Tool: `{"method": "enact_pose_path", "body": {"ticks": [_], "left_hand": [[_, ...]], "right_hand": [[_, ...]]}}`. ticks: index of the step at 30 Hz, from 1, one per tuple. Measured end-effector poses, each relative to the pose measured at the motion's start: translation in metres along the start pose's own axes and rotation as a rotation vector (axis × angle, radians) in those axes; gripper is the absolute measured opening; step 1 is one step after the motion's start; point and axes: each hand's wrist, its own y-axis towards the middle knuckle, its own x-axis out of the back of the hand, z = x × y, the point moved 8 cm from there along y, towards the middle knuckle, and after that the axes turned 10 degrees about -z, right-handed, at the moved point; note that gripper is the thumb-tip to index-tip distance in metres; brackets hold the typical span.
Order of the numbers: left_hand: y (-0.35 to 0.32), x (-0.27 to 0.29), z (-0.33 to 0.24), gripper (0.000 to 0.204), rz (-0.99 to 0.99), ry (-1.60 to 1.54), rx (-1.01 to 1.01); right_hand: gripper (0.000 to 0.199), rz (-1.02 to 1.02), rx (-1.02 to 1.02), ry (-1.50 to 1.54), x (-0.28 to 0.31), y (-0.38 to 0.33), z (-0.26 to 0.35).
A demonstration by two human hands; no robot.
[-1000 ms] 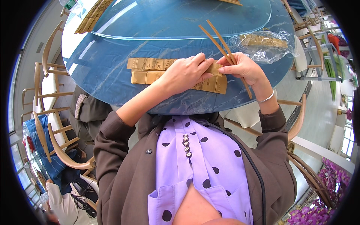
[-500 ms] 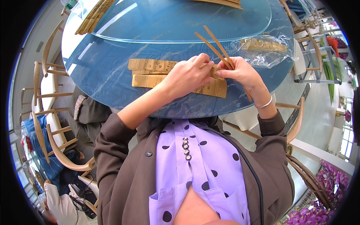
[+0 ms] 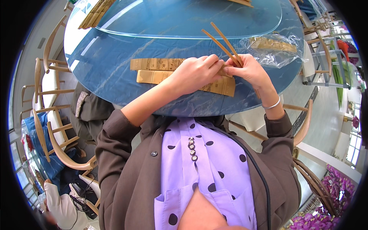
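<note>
My right hand (image 3: 251, 73) is closed around a pair of wooden chopsticks (image 3: 226, 44), whose upper ends fan apart over the table; the lower end sticks out below the hand. Close beside it, my left hand (image 3: 196, 74) has its fingers pinched on a brown paper chopstick sleeve (image 3: 223, 70) that reaches toward my right thumb. How far the chopsticks are inside that sleeve, I cannot tell. Beneath my left hand and wrist lie printed brown paper sleeves, an upper one (image 3: 153, 64) and a lower one (image 3: 220, 88), both partly covered.
A crumpled clear plastic bag (image 3: 276, 50) with brown sleeves inside lies to the right on the blue marbled table (image 3: 111, 82). A raised glass turntable (image 3: 184, 23) carries a bundle of sleeves (image 3: 96, 13) at far left and chopsticks (image 3: 242, 3) at the back. Wooden chairs (image 3: 67, 157) stand around.
The view has shifted slightly. A narrow sleeve strip between the two lying sleeves no longer shows at the left. My hands stay close together, the right one still gripping the chopsticks.
</note>
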Motion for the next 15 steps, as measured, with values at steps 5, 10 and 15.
{"method": "enact_pose_path", "body": {"ticks": [5, 10, 15], "left_hand": [[-0.0007, -0.0028, 0.0052, 0.04, 0.031, -0.096, 0.048], [0.0014, 0.0037, 0.0038, 0.038, 0.03, -0.058, 0.054], [-0.0024, 0.0006, 0.0057, 0.036, 0.037, -0.112, 0.101]], "right_hand": [[0.022, 0.01, 0.023, -0.019, 0.0001, 0.0042, -0.0063], [0.021, 0.015, 0.041, -0.007, 0.0022, 0.0026, -0.0005], [0.025, 0.016, 0.032, -0.062, 0.0042, 0.0035, -0.0001]]}}
